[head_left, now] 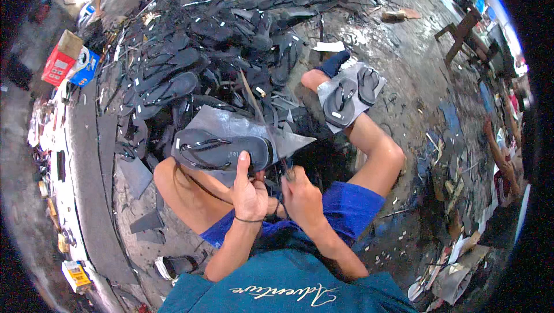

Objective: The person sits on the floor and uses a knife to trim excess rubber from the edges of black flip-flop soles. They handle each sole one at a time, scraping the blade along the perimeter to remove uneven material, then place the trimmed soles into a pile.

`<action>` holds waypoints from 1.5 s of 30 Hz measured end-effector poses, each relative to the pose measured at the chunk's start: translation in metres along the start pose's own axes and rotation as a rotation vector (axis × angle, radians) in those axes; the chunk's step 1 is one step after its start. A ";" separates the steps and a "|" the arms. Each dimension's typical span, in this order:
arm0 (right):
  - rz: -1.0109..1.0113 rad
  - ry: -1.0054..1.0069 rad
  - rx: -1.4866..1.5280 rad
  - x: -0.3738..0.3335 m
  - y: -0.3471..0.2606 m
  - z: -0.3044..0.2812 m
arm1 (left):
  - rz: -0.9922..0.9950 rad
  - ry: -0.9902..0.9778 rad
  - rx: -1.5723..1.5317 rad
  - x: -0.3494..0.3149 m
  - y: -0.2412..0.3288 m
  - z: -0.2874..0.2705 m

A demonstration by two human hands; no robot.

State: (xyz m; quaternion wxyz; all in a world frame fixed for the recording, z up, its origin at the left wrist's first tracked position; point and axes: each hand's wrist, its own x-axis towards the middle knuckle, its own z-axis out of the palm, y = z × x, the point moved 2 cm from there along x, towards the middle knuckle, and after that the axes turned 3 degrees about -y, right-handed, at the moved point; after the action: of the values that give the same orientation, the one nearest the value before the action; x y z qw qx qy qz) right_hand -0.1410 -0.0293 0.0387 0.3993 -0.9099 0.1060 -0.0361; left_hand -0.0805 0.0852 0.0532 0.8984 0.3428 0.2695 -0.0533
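Note:
My left hand [251, 197] grips a black flip-flop [216, 150] by its heel end, thumb pressed on the footbed. Under the sole is a grey rubber sheet [222, 121], which sticks out past the sandal's far edge and in a pointed flap to its right. My right hand [303, 196] is closed just right of the heel. A thin dark tip shows at its fingers, too blurred to name. On my right shin rests another grey sheet with a flip-flop [340, 105] and a second flip-flop [368, 85] on it.
A heap of black flip-flops and rubber scraps [173, 82] spreads ahead and to the left. Red and blue boxes [60, 59] stand at the far left. A dark wooden stand [461, 33] is at the far right. A yellow box [76, 275] sits at the lower left.

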 end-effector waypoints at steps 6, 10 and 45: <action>0.297 -0.395 0.913 0.046 0.011 0.000 | -0.198 -0.180 0.247 -0.035 0.010 -0.051; -0.004 -0.191 0.774 0.042 -0.016 0.004 | -0.005 -0.137 0.317 -0.014 0.009 -0.043; -0.111 -0.360 0.252 -0.040 -0.031 -0.018 | -0.039 0.022 0.118 -0.037 0.033 -0.082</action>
State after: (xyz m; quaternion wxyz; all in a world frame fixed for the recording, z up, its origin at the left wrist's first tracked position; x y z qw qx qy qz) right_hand -0.1780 -0.0133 0.0743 0.5199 -0.8490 -0.0226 0.0921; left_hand -0.1398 0.1595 0.0411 0.8723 0.3905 0.2823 -0.0827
